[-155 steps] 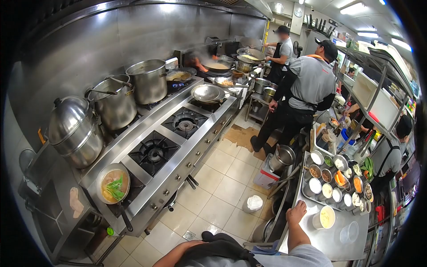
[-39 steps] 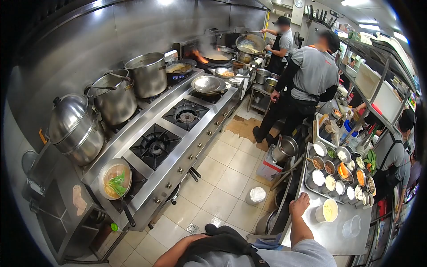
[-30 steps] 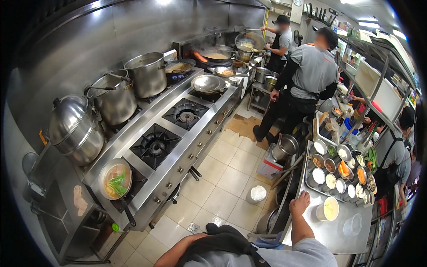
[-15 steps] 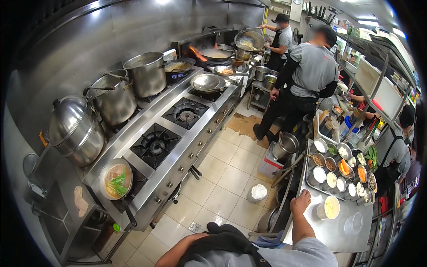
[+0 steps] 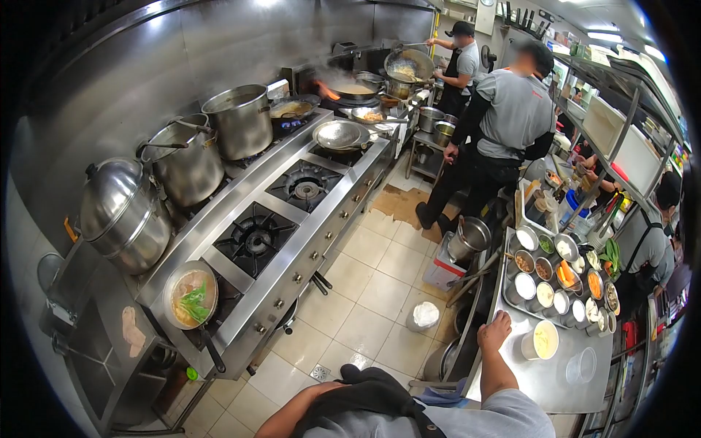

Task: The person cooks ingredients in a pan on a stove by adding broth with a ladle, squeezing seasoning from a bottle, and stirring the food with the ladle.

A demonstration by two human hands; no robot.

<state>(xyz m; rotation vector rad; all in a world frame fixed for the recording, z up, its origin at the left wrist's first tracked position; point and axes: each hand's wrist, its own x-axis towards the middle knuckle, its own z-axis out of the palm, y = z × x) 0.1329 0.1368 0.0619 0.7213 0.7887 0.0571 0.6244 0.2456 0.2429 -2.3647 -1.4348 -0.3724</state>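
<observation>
My right hand (image 5: 494,331) rests on the left edge of the steel counter (image 5: 489,379), fingers out over the metal and holding nothing. Just right of it stands a white tub (image 5: 539,341) of pale yellow contents, with a clear plastic cup (image 5: 581,366) beyond. Behind these, several metal containers of ingredients fill a tray (image 5: 537,314). Of my left side only the arm (image 5: 303,410) shows, bent at the bottom; the left hand is hidden. Across the aisle, a pan (image 5: 177,301) with broth and green leaves sits on the near end of the stove.
The long stove (image 5: 219,274) carries tall pots (image 5: 239,120), a steamer (image 5: 120,212) and a flaming wok (image 5: 353,90). Two co-workers (image 5: 511,120) stand at the far end. On the tiled floor are a white bucket (image 5: 425,315) and cardboard (image 5: 398,204). Metal shelving (image 5: 621,131) overhangs the right.
My right hand has stayed on the counter edge. The wok flame at the back is smaller, and a co-worker's arm behind the shelving at right has shifted.
</observation>
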